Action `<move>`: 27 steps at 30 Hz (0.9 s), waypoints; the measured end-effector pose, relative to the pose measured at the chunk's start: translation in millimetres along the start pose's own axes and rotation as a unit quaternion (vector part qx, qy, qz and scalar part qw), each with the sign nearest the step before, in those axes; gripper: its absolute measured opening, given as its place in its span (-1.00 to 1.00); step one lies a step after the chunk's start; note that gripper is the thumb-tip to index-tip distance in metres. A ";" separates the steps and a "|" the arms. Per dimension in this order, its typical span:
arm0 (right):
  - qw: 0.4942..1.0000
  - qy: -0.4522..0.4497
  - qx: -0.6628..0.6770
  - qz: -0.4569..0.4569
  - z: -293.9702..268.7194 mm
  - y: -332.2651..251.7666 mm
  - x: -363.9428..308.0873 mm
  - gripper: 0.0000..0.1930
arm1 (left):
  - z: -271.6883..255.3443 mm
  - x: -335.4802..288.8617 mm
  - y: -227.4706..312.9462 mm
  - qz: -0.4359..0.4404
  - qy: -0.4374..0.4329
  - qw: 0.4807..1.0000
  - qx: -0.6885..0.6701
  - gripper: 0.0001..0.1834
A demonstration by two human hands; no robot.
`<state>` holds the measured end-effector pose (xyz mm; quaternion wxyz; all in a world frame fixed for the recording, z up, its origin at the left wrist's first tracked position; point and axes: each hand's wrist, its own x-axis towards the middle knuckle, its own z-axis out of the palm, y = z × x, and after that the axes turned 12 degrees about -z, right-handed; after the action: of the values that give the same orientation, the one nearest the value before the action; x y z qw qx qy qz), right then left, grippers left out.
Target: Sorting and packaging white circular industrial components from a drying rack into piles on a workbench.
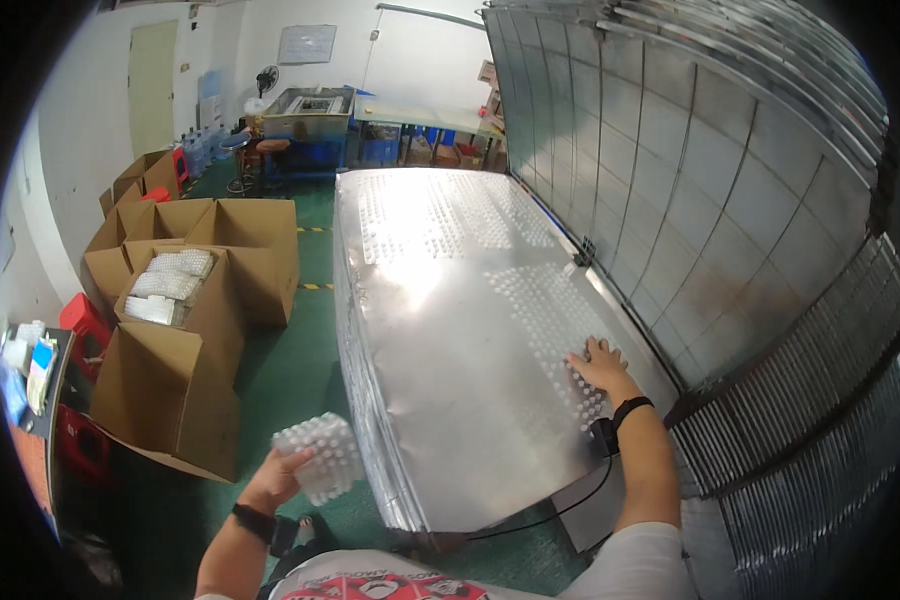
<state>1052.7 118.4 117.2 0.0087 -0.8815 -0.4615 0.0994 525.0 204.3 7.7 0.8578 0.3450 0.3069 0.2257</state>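
Note:
In my left hand (278, 476) is a small stack of translucent sheets covered in round bumps (328, 455), held beside the near left edge of the metal-topped stack (450, 400). The fingers close around its edge. My right hand (600, 366) rests with spread fingers on a strip of clear bumpy sheets (545, 305) lying along the right side of the metal surface. More bumpy sheets (410, 215) cover the far end in rows, partly washed out by glare. A dark band circles each wrist.
Open cardboard boxes (160, 390) stand on the green floor at the left; one holds packed bumpy sheets (175, 275). A tall rack of metal panels (710, 180) rises along the right. Red stools (85, 330) and a side table (45, 410) are at far left. A black cable (550, 522) hangs nearby.

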 end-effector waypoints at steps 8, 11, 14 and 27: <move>0.991 -0.052 -0.055 -0.113 21.0 -135.3 -103.9 -0.08 | -5.0 56.0 -14.5 -0.085 -0.138 0.987 -0.012 -0.38; 0.984 -0.079 -0.070 -0.145 31.0 -217.7 -137.3 -0.06 | 8.3 63.4 -6.7 -0.074 -0.132 0.988 0.007 -0.44; 0.980 -0.111 -0.075 -0.148 34.0 -258.2 -159.1 -0.05 | 31.8 59.2 16.1 -0.098 -0.088 0.991 -0.018 -0.51; 0.973 -0.085 -0.094 -0.195 96.4 -400.9 -220.0 -0.29 | -41.6 82.6 35.0 -0.130 -0.142 0.978 -0.074 -0.43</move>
<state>587.7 161.7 102.5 -0.0942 -0.7598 -0.6308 0.1260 549.1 295.7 -21.2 0.9379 0.2661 0.2067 0.0827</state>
